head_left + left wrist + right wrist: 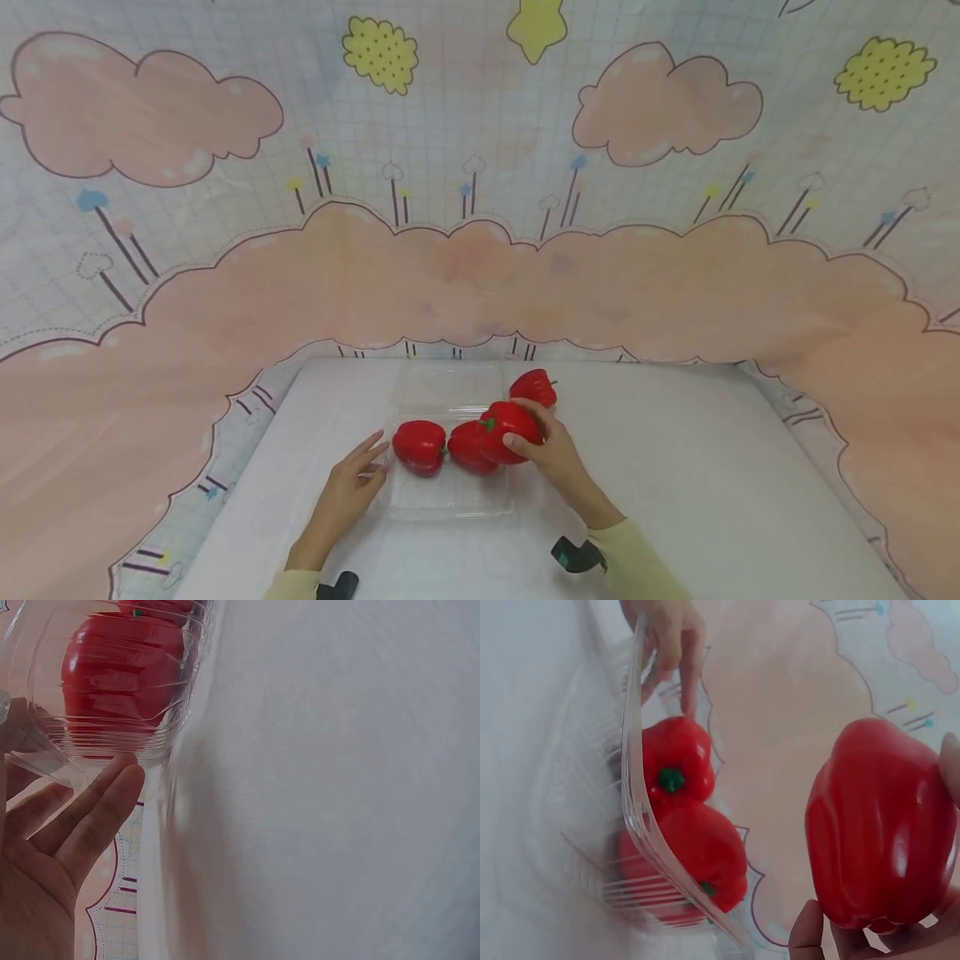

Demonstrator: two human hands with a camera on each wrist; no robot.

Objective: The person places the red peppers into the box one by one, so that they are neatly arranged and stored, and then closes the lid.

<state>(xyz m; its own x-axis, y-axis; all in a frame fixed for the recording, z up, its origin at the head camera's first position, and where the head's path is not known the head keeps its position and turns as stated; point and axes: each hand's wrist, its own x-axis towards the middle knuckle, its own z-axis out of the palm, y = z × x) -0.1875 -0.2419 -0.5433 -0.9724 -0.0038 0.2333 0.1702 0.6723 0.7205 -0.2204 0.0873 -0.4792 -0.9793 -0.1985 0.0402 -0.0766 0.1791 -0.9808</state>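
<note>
A pale gridded backdrop (480, 108) rises behind a white tabletop (690, 458) at six o'clock; a printed peach cloud (142, 108) sits at ten, a yellow star (537, 30) near twelve; a scalloped peach band (480, 283) curves below; the light is soft.

4 peppers (418, 447), 1 container (450, 502), 2 hands (351, 490)

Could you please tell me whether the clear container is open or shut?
Open: its lid lies back, leaving two red peppers inside uncovered.
</note>
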